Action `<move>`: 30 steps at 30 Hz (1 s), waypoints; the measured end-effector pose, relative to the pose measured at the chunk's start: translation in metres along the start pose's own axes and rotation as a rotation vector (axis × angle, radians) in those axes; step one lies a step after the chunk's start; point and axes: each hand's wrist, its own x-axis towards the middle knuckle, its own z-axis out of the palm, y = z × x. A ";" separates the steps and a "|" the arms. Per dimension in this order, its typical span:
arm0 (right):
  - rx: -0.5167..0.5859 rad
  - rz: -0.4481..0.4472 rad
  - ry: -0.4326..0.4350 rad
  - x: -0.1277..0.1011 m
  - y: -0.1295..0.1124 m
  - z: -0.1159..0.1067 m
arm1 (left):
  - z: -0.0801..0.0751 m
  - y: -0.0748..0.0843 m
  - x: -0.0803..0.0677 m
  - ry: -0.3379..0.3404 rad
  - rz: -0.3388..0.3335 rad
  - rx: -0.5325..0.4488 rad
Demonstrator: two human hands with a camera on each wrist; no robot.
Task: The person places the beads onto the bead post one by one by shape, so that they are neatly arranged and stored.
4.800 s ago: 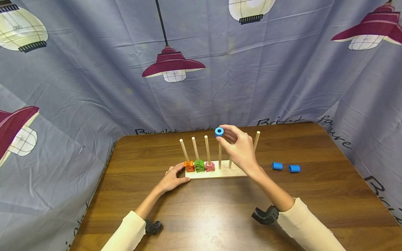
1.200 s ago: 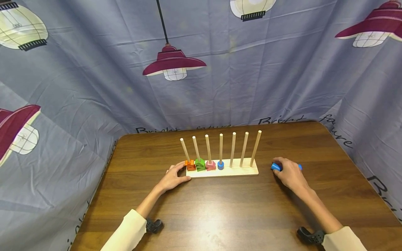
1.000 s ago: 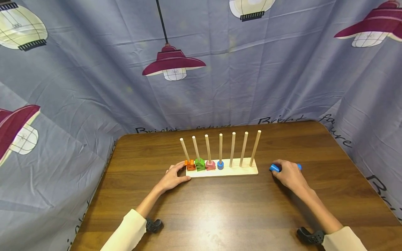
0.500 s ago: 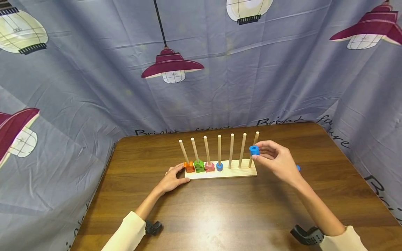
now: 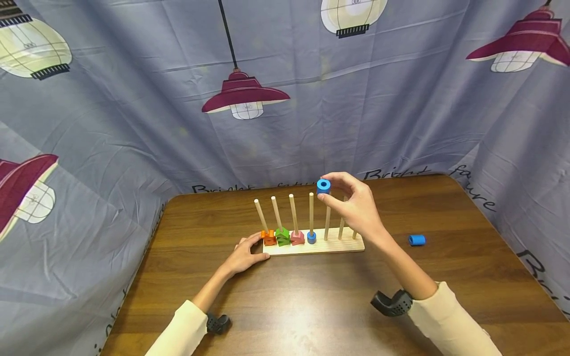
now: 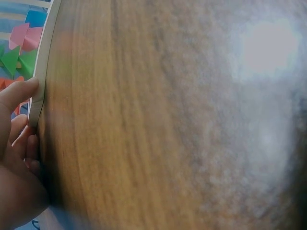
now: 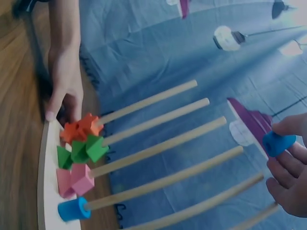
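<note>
A wooden peg board [image 5: 338, 245] carries a row of upright pegs. On its left pegs sit orange pieces [image 5: 268, 238], green pieces [image 5: 282, 237], pink pieces [image 5: 297, 238] and one blue cylinder [image 5: 311, 238]. My left hand [image 5: 241, 254] grips the board's left end, thumb on the near edge and fingers around the far side. My right hand [image 5: 356, 202] pinches another blue cylinder [image 5: 323, 186] between thumb and fingers, hole facing up, around the top of the fifth peg. Whether the peg has entered the hole is hidden. The right wrist view shows that held cylinder [image 7: 279, 143] too.
One more blue cylinder [image 5: 417, 240] lies on its side on the brown wooden table [image 5: 311, 301], right of the board. A grey-blue curtain [image 5: 285, 143] with printed lamps hangs behind the table.
One blue cylinder went onto the fourth peg. My right hand then took another from the table at right and raised it leftward over the board. My left hand stayed at the board's end.
</note>
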 end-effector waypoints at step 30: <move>0.088 0.218 0.130 -0.021 0.060 0.050 | 0.000 -0.002 0.001 0.014 0.041 0.023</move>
